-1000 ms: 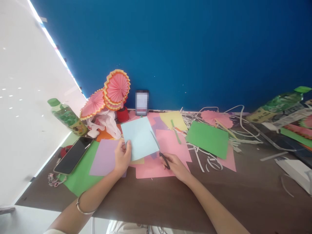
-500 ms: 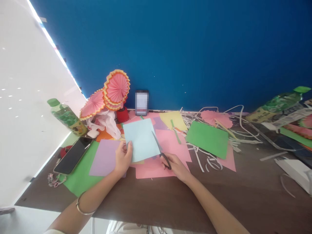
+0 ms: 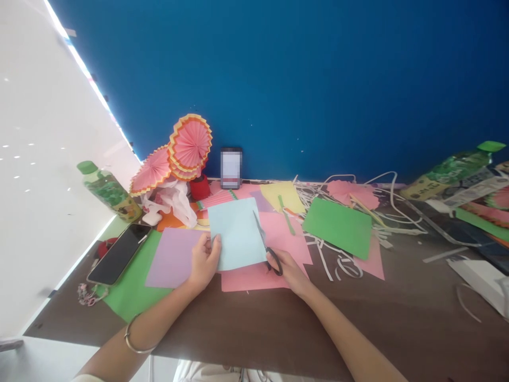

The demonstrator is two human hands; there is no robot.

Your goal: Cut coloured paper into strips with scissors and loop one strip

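Observation:
A light blue sheet of paper is pinched at its left edge by my left hand, held over the pink sheets. My right hand grips the black-handled scissors at the sheet's right side. One scissor blade lies over the paper near its right edge, pointing up and away from me. The lower blade is hidden, so whether the paper is between the blades I cannot tell. A purple sheet and a green sheet lie beside my left hand.
Folded paper fans stand at the back left near a green-capped bottle. A dark phone lies at the left; another phone leans on the blue wall. White paper strips and a green card lie right.
The light blue sheet has shifted slightly right and toward me and turned a little upright. Both hands and the scissors have moved slightly right with it.

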